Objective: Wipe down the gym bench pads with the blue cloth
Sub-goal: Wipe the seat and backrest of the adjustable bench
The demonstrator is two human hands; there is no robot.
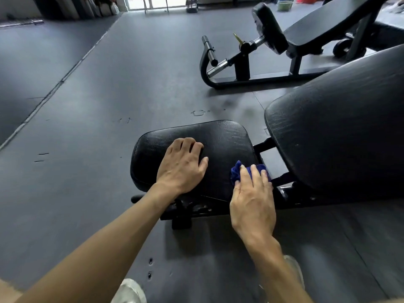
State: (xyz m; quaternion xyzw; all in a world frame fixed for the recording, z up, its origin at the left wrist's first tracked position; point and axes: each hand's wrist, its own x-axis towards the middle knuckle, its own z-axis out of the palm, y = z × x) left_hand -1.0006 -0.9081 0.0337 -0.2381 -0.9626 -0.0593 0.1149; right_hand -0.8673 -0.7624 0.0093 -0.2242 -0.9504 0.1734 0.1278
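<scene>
Seat pad (223, 138): black, cushioned, seen near centre on a dark metal frame (218, 207); its surface is creased.
Left hand (182, 166): laid palm-down on the left part of the seat pad, fingers bent at the knuckles, nothing held.
Right hand (253, 200): pressed flat on the blue cloth (237, 171), fingers straight and slightly spread.
Blue cloth: bunched at the right near corner of the seat pad, mostly covered by the right hand, with folds showing past the fingertips.
Back pad (341, 132): large, black, tilted upward to the right, separated from the seat pad by a gap.
Second bench (271, 36): seen far right on the grey rubber floor (109, 95).
Shoes (131, 291): light-coloured, partly seen at the near edge.
</scene>
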